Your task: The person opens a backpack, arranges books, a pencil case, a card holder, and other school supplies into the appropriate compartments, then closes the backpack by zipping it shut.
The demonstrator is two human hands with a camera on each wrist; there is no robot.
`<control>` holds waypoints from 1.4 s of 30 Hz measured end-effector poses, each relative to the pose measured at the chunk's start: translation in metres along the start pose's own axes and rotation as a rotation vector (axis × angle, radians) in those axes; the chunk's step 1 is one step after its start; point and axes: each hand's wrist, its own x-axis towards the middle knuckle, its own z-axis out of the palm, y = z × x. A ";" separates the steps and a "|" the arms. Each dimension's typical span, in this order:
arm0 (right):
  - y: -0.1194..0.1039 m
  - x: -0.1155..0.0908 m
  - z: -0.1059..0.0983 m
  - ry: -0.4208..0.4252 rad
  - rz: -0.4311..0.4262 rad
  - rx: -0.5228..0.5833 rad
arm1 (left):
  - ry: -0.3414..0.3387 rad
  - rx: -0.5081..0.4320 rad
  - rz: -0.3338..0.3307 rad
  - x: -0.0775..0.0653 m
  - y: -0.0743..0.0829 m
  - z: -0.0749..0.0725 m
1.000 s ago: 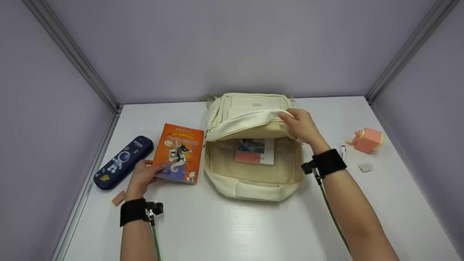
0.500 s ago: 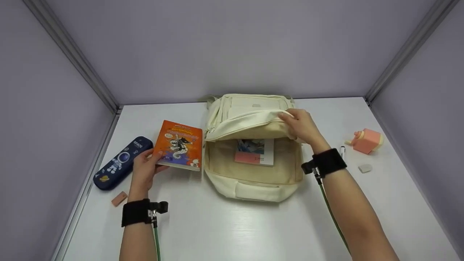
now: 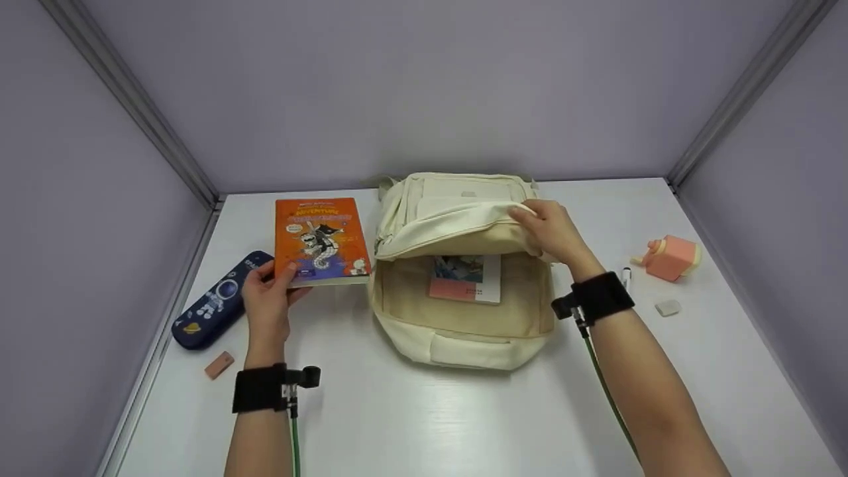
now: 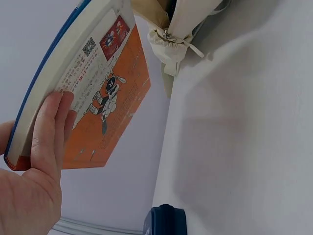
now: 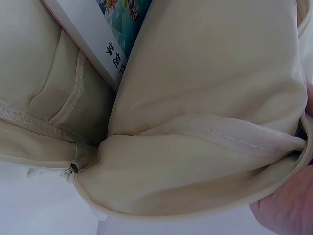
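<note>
My left hand grips an orange book by its lower left corner, thumb on the cover and fingers beneath. The left wrist view shows the book from its back, lifted off the table. A cream backpack lies in the middle with its main compartment unzipped. My right hand pinches the edge of the backpack's flap and holds it up. Inside sits another book with a white and pink cover, its upper part hidden by the flap. In the right wrist view, the beige lining fills most of the picture.
A navy pencil case with an astronaut print lies left, partly behind my left hand. Near it is a pinkish eraser. On the right are a pink-and-cream box-shaped object, a white marker and a grey-white eraser.
My left hand has raised the orange book from the table and moved it away from me, turning it straighter. The right hand keeps holding the flap in the same place.
</note>
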 end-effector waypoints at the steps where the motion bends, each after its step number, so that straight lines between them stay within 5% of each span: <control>1: 0.000 0.000 0.000 0.002 -0.004 -0.002 | 0.000 -0.017 0.008 -0.002 0.002 0.001; 9: 0.001 0.002 -0.001 0.010 -0.010 -0.008 | -0.099 -0.177 0.084 -0.014 0.019 0.013; 20: 0.005 0.001 -0.003 0.016 0.010 -0.009 | -0.306 -0.264 0.135 -0.039 0.038 0.030; 33: 0.007 0.002 -0.007 0.006 0.014 -0.012 | -0.613 -0.254 0.072 -0.058 0.040 0.036; 42: 0.004 0.008 -0.011 0.020 -0.005 -0.023 | -0.719 -0.211 0.012 -0.058 0.029 0.040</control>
